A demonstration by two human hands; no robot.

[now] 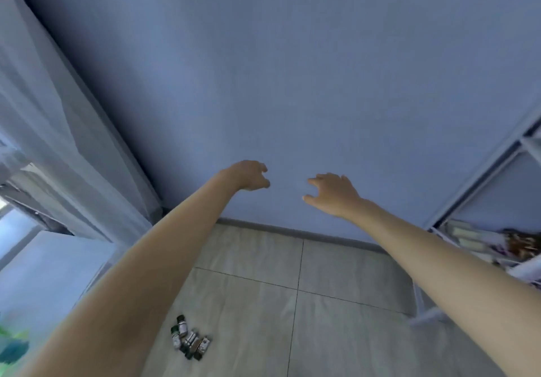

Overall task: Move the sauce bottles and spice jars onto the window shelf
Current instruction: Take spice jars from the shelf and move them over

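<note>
Head view: both bare arms reach toward a smooth blue wall [263, 69]. The left hand [248, 176] is loosely curled and the right hand [333, 193] half open; neither holds anything. Small dark-capped jars [190, 337] cluster on the matte tiled floor [336, 274] well below the wall.

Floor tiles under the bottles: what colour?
Light grey-beige floor tiles with dark grout lines, seen in the head view.

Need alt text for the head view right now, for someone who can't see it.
Both bare arms reach forward toward a plain blue wall, left hand and right hand empty with fingers loosely spread. A cluster of small jars and bottles sits on the tiled floor below the left arm; a white shelf unit stands at right.
</note>
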